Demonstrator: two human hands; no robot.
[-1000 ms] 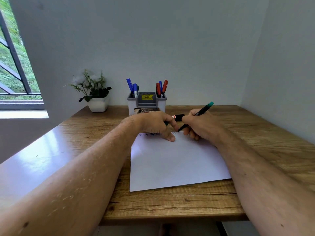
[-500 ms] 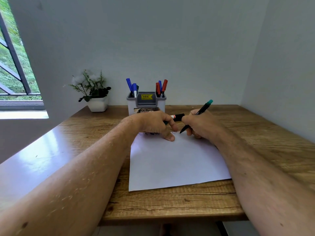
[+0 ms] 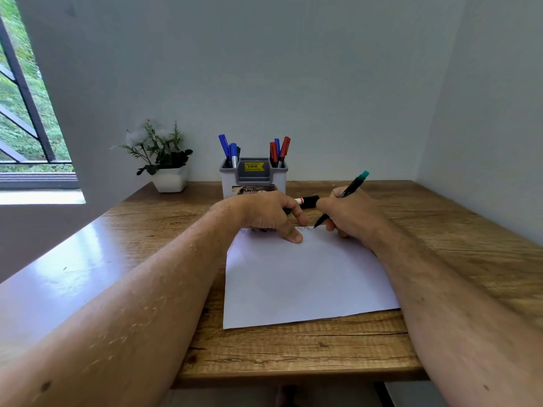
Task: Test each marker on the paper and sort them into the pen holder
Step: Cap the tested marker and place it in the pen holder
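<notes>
Wooden desk (image 3: pixel 440 230), grey walls (image 3: pixel 293 69), window (image 3: pixel 17 113)

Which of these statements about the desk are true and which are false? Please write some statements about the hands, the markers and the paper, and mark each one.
1. The right hand holds a marker with its tip on the paper. True.
2. That marker has a red end. False: its upper end is teal.
3. The left hand is lifted off the paper. False: it rests on the paper's far edge, and it holds another marker.
4. The pen holder already has blue markers on its left side and mostly red ones on its right. True.
5. The potted plant stands to the right of the pen holder. False: it stands to its left.
</notes>
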